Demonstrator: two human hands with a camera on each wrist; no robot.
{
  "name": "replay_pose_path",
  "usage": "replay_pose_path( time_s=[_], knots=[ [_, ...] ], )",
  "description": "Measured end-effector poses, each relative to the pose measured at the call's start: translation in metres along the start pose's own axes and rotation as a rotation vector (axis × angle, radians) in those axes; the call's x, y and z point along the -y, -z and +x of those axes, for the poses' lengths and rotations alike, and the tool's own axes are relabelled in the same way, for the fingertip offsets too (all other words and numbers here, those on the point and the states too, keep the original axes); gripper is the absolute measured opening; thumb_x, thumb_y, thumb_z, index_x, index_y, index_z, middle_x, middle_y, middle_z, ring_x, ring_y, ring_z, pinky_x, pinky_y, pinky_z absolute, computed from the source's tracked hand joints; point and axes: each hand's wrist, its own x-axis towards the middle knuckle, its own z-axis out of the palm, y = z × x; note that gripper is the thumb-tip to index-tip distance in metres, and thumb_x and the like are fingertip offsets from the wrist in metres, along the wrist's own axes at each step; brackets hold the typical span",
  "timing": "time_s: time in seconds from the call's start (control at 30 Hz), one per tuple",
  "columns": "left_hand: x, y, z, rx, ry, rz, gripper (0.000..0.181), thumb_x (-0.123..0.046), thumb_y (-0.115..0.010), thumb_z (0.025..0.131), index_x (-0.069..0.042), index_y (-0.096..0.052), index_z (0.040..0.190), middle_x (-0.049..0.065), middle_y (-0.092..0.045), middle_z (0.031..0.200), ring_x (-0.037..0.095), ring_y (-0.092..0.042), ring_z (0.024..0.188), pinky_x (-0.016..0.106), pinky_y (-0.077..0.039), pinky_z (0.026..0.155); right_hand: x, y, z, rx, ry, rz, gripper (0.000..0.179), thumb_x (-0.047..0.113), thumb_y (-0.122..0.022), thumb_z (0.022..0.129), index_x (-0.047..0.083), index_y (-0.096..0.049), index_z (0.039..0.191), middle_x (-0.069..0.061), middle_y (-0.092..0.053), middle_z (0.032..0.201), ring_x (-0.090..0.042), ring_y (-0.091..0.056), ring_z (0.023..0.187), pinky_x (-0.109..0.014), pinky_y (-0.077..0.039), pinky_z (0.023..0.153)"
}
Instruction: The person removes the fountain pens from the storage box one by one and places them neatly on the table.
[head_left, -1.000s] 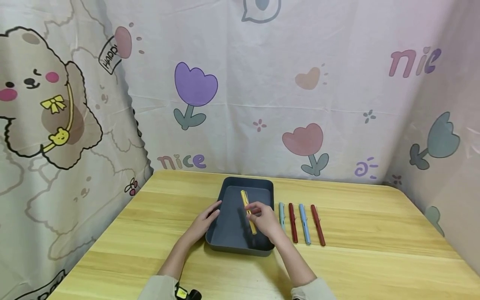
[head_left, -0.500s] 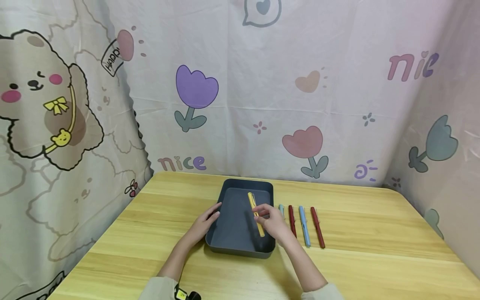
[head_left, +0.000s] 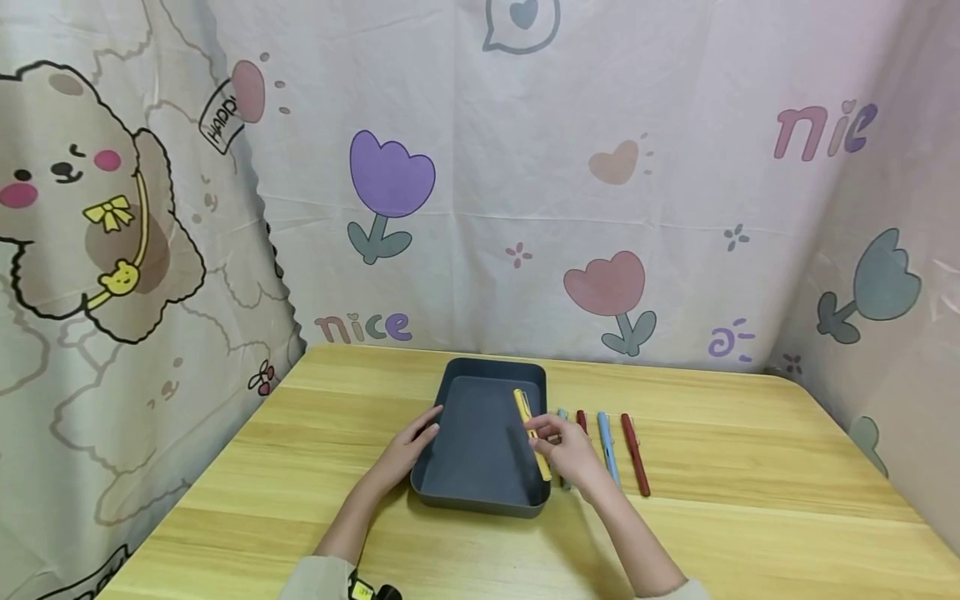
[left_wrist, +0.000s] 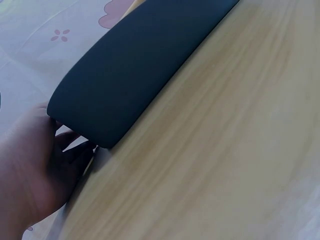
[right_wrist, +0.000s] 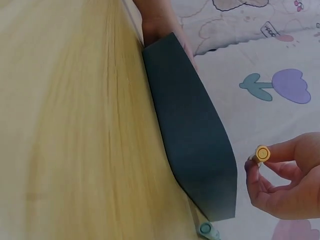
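A dark grey rectangular tray (head_left: 480, 450) stands on the table. My left hand (head_left: 401, 454) rests against its left side, fingertips at the rim. In the left wrist view that hand (left_wrist: 30, 170) lies along the tray's outer wall (left_wrist: 125, 75), fingers partly hidden behind it. With thumb and fingertips, my right hand (head_left: 573, 462) pinches a yellow pen (head_left: 521, 406) by its middle, over the tray's right wall. The right wrist view shows the yellow pen (right_wrist: 262, 153) end-on, above the level of the tray's rim.
Right of the tray lie a teal pen (head_left: 563, 412), a dark red pen (head_left: 581, 421), a blue pen (head_left: 606, 437) and another dark red pen (head_left: 634, 454), the first ones partly covered by my right hand. A printed curtain (head_left: 480, 167) hangs behind the wooden table (head_left: 750, 450).
My right hand has moved rightward with the yellow pen, from over the tray's middle to its right wall, and now covers more of the pens lying there. The left hand has stayed put.
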Motion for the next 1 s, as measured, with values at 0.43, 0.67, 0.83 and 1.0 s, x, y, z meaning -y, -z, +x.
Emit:
replay_pose_path(
  time_s=[0.43,0.67,0.83,1.0],
  knots=[
    [-0.002,0.000,-0.001,0.002,-0.007,-0.003,0.046,-0.026,-0.045,0.098,-0.009,-0.039,0.140,0.018,-0.030,0.144,0.035,-0.025,0.131,0.051,-0.024,0.103,-0.005,0.021,-0.011,-0.029,-0.040,-0.005,0.018,0.000,-0.062,0.085,0.003,-0.065,0.103,-0.008,-0.056,0.093,-0.019,-0.054,0.077,-0.030,-0.047,0.062],
    [0.001,0.000,0.001,0.001,-0.014,0.007,0.045,-0.025,-0.045,0.098,-0.008,-0.040,0.140,0.018,-0.031,0.144,0.035,-0.025,0.131,0.052,-0.023,0.103,-0.009,0.033,-0.018,-0.017,-0.081,0.026,0.019,0.000,-0.060,0.087,0.002,-0.063,0.105,-0.009,-0.055,0.095,-0.020,-0.052,0.078,-0.031,-0.046,0.065],
    [-0.003,0.001,0.000,0.009,-0.010,-0.003,0.046,-0.025,-0.045,0.098,-0.007,-0.039,0.140,0.018,-0.030,0.144,0.035,-0.024,0.132,0.051,-0.022,0.104,-0.014,0.041,-0.020,-0.029,-0.072,-0.005,0.020,0.000,-0.060,0.086,0.003,-0.063,0.106,-0.008,-0.054,0.093,-0.020,-0.053,0.079,-0.033,-0.047,0.064],
    [-0.021,0.002,-0.008,0.019,-0.014,0.002,0.044,-0.017,-0.043,0.099,0.000,-0.038,0.139,0.023,-0.029,0.143,0.039,-0.023,0.131,0.053,-0.023,0.103,-0.017,0.048,-0.022,-0.049,-0.076,0.002,0.020,0.000,-0.061,0.085,0.002,-0.064,0.105,-0.009,-0.056,0.094,-0.020,-0.054,0.078,-0.032,-0.046,0.064]
  ],
)
